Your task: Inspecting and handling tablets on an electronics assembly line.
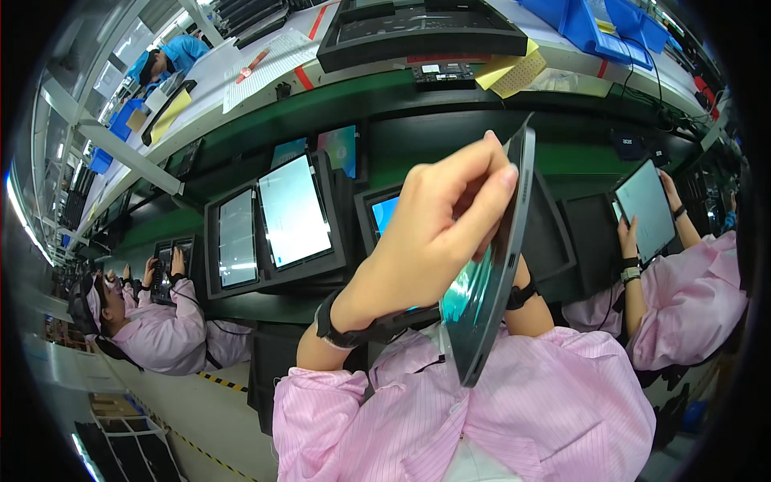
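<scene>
A dark-edged tablet [514,241] is tilted up nearly edge-on before my chest, clear of the bench. My left hand [442,221] is at its screen side, with thumb and fingers pinched near the upper edge. They seem to grip a thin clear film [470,293], which lies wrinkled and shiny over the screen; its exact hold is partly hidden. Behind the tablet, my right hand [524,275] supports it from the back. Only its wrist side shows, and the fingers are out of sight. Black bands circle both wrists.
Left of my hands, a black tray [341,241] bears two tablets, one with a lit white screen [295,210]. A black tray [554,233] lies behind the held tablet. People in pink work at left [161,337] and right [683,297]. A shelf above holds a large black tray [426,40] and blue bins [602,36].
</scene>
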